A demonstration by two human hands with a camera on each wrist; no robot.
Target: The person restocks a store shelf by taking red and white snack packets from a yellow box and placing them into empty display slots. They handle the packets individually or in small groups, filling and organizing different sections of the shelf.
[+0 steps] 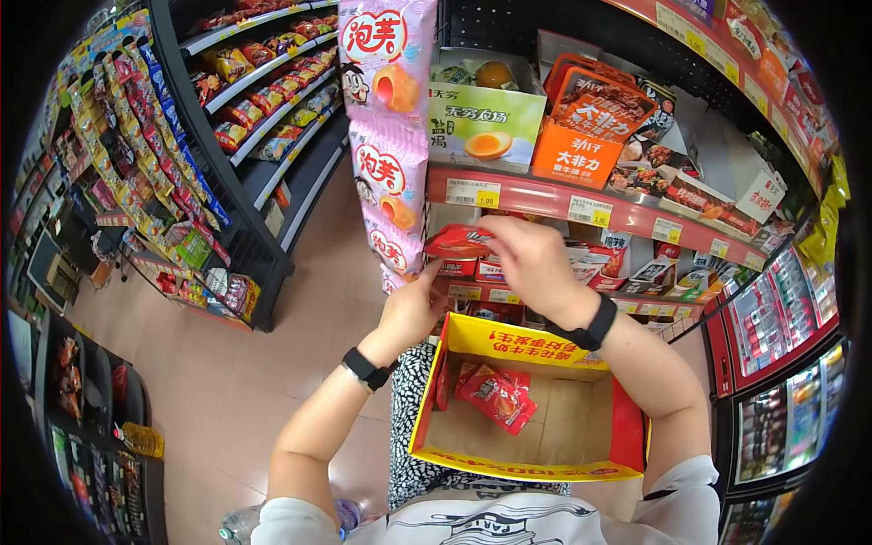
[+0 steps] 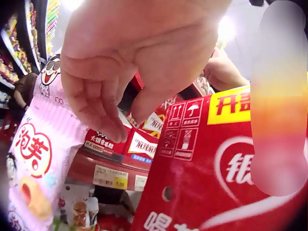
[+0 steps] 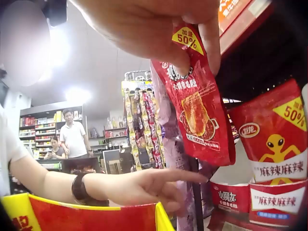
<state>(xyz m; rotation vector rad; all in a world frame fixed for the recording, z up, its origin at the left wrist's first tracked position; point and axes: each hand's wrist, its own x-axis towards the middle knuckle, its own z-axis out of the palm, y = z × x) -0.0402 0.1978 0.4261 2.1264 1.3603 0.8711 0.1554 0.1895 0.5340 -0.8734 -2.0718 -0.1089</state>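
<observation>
My right hand (image 1: 536, 272) pinches the top of a red snack packet (image 3: 199, 106) between thumb and fingers, in front of the lower shelf. The packet hangs down with its printed face toward the right wrist camera. My left hand (image 1: 411, 313) is beside the shelf, just below the packet, its index finger stretched toward a small red display box (image 3: 231, 197). Nothing shows between the left fingers in the left wrist view. Below both forearms, a yellow and red carton (image 1: 629, 431) stands open-topped against my body, with several red packets (image 1: 498, 397) inside.
Pink puff-snack bags (image 1: 386, 173) hang in a strip close to my left hand. Above my hands runs a red shelf edge (image 1: 536, 193) with price tags. A snack rack (image 1: 145, 154) stands at the left, drink coolers (image 1: 781, 318) at the right. Two people (image 3: 72, 134) are in the background.
</observation>
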